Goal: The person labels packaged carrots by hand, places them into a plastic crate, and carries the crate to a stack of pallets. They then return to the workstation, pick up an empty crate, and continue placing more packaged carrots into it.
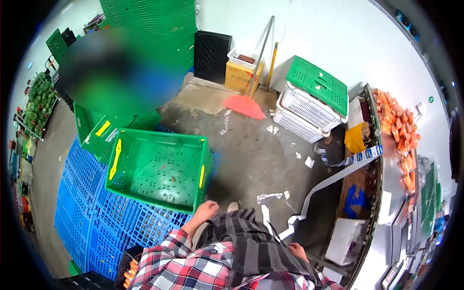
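Just off the near right corner of an empty green crate point(162, 186) is my left hand point(206, 211), its fingers curled in with nothing visible in them. Yellow handles mark two sides of this crate, which rests on blue plastic pallets point(99, 208). My right hand point(298, 251) hangs low beside the striped apron point(251, 249), close to the bench side. Its fingers are mostly hidden. A long white label strip point(321, 186) runs from the bench down to the floor near my right hand.
More green crates point(94, 128) stand behind, by a blurred person. White crates with a green lid point(316, 79) sit against the wall near a red dustpan point(245, 106). Bagged carrots point(396, 121) lie on the right-hand bench. Paper scraps point(309, 162) litter the floor.
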{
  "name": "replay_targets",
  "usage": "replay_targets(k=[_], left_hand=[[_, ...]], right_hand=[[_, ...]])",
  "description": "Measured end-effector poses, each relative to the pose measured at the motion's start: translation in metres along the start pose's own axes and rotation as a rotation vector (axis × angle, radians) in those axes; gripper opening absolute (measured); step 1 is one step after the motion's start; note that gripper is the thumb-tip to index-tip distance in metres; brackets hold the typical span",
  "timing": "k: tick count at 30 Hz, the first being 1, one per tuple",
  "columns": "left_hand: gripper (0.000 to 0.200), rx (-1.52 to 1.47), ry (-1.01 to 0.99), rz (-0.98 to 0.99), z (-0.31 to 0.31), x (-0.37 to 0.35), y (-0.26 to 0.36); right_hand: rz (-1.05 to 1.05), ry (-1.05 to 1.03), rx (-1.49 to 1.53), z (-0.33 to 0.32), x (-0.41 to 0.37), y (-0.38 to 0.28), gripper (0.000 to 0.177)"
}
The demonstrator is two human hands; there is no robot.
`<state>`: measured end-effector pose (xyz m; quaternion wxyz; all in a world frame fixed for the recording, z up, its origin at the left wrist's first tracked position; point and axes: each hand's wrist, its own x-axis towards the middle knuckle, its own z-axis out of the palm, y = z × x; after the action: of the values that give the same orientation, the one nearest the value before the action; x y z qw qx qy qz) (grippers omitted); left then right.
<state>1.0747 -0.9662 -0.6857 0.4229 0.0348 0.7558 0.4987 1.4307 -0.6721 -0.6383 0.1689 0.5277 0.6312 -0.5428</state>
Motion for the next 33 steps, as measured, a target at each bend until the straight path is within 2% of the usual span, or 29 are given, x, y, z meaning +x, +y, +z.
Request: replay_targets(k=[3,5,7,10,11,12,13,14,15,16,18,20,22,23,25,27,28,30,31,33], left_hand=[[0.033,-0.013,-0.063,0.054,0.015,0.065,0.095],[0.035,-0.002,-0.112,0.099,0.019,0.106,0.140],[0.036,-0.027,-0.138,0.121,0.019,0.151,0.164],[0.036,-0.091,-0.062,0.035,0.006,0.209,0.171],[0.034,-0.089,0.012,0.056,0.000,0.225,0.164],[0.034,-0.188,0.087,-0.018,-0.006,0.230,0.170],[0.033,-0.164,0.178,-0.118,-0.014,0.227,0.185],[0.031,-0.227,0.270,-0.166,-0.018,0.229,0.189],[0.029,-0.318,0.341,-0.214,-0.021,0.230,0.190],[0.028,-0.345,0.313,-0.223,-0.029,0.233,0.194],[0.027,-0.509,0.414,-0.297,-0.030,0.236,0.201],[0.025,-0.560,0.501,-0.321,-0.035,0.244,0.209],[0.025,-0.717,0.518,-0.350,-0.044,0.264,0.208],[0.025,-0.792,0.518,-0.370,-0.051,0.279,0.210],[0.025,-0.758,0.567,-0.388,-0.064,0.314,0.218],[0.026,-0.608,0.590,-0.404,-0.087,0.357,0.214],[0.027,-0.480,0.585,-0.405,-0.103,0.382,0.209],[0.035,-0.173,0.606,-0.358,-0.151,0.430,0.238],[0.039,-0.053,0.547,-0.356,-0.181,0.456,0.246],[0.048,0.160,0.433,-0.354,-0.224,0.503,0.257]], right_hand=[[0.091,0.088,0.027,-0.035,0.023,-0.038,0.031],[0.100,-0.015,-0.010,-0.073,0.059,-0.051,0.029],[0.200,-0.041,0.084,-0.105,0.104,-0.095,0.025],[0.206,-0.054,0.308,-0.164,0.232,-0.142,0.019],[0.136,-0.012,0.204,-0.175,0.278,-0.171,0.017],[0.057,0.029,0.099,-0.187,0.325,-0.214,0.015],[0.010,0.033,0.052,-0.191,0.357,-0.267,0.016],[-0.035,0.036,0.007,-0.186,0.383,-0.324,0.017],[-0.209,0.027,-0.155,-0.176,0.408,-0.384,0.019],[-0.385,0.015,-0.312,-0.168,0.432,-0.433,0.020],[-0.573,-0.093,-0.354,-0.144,0.542,-0.480,0.022],[-0.490,-0.329,-0.272,-0.100,0.562,-0.576,0.025],[-0.471,-0.338,-0.235,-0.046,0.540,-0.665,0.022],[-0.498,-0.416,-0.277,-0.026,0.570,-0.681,0.021],[-0.555,-0.544,-0.369,0.010,0.623,-0.692,0.018],[-0.645,-0.643,-0.466,0.044,0.650,-0.707,0.016],[-0.575,-0.583,-0.478,0.056,0.656,-0.714,0.014],[-0.422,-0.459,-0.491,0.078,0.642,-0.712,0.011],[-0.300,-0.503,-0.439,0.079,0.683,-0.676,0.010],[0.016,-0.523,-0.440,0.082,0.711,-0.658,0.011]])
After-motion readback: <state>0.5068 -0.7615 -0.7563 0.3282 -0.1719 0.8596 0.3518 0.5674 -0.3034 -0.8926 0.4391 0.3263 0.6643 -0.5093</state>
